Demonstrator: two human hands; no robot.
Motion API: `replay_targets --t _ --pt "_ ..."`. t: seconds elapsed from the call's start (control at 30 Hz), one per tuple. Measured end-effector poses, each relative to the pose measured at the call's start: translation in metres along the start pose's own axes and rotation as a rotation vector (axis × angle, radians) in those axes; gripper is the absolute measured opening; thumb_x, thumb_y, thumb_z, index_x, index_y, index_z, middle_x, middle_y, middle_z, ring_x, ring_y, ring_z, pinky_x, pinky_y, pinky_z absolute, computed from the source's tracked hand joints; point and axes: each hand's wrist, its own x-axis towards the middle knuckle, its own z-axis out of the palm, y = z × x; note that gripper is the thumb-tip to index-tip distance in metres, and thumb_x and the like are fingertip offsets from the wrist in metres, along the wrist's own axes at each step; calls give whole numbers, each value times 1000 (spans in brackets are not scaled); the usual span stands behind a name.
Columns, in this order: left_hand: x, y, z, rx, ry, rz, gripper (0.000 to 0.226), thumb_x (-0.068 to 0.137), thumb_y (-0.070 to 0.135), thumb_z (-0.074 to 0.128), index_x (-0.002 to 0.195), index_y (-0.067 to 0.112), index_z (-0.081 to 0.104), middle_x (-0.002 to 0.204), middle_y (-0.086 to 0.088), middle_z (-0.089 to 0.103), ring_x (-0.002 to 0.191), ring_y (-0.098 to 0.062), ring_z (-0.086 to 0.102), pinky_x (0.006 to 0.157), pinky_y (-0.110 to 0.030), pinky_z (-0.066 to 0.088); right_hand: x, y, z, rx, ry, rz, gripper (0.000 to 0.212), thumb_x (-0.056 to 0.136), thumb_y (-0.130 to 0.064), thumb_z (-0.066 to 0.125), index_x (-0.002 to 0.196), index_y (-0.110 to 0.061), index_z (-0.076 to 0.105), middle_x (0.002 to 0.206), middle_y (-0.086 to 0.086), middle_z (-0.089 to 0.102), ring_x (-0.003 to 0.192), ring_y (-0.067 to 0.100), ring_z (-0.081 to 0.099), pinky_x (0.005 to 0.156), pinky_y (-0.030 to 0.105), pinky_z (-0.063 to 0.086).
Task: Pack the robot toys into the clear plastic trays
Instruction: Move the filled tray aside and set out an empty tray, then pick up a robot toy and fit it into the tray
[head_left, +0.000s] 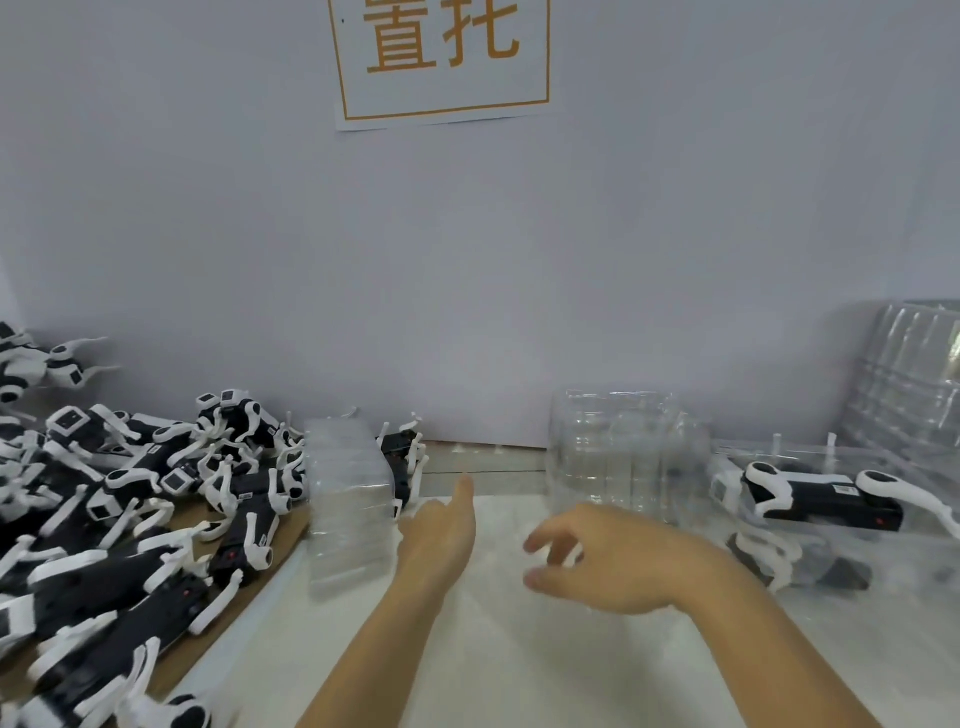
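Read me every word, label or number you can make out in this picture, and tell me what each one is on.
"置托", large orange characters cut off at the top, so the first is a best guess: on the white paper sign with an orange border, on the wall.
Small white sticker, print too small to read: on the black body of the robot toy in the clear plastic tray at right.
Dark screens on the piled robot toys at left: no readable text.

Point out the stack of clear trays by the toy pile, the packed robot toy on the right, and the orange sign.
stack of clear trays (349, 499), head view, front side wall
packed robot toy (826, 496), head view, black body
orange sign (441, 57), head view, printed characters
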Motion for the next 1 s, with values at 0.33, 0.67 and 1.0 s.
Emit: replay_targets --t 0.33,0.67,1.0 --pt "62 13 10 415 125 324 40 96 16 50 131 2 37 140 -18 36 129 -36 35 100 -38 33 -7 3 -9 -64 -163 4 38 85 -28 74 117 -46 65 108 -22 69 96 -1 63 70 16 43" --pt "111 10 -11 1051 115 462 37 84 -13 42 109 6 61 77 1 49 104 -24 64 83 -29 50 -3 -2 -5 21 29 82 60 91 -50 64 143 -29 44 141 -3 48 120 19 55 88 27 43" --pt "88 41 -10 511 419 523 24 93 -3 49 95 7 71 78 -10 67 75 -30 65 59 -33 44 -9 15 -12 -258 -127 298 82 89 -41 70 155 -28 24 165 5 -6 145 35 29 107 43 42"
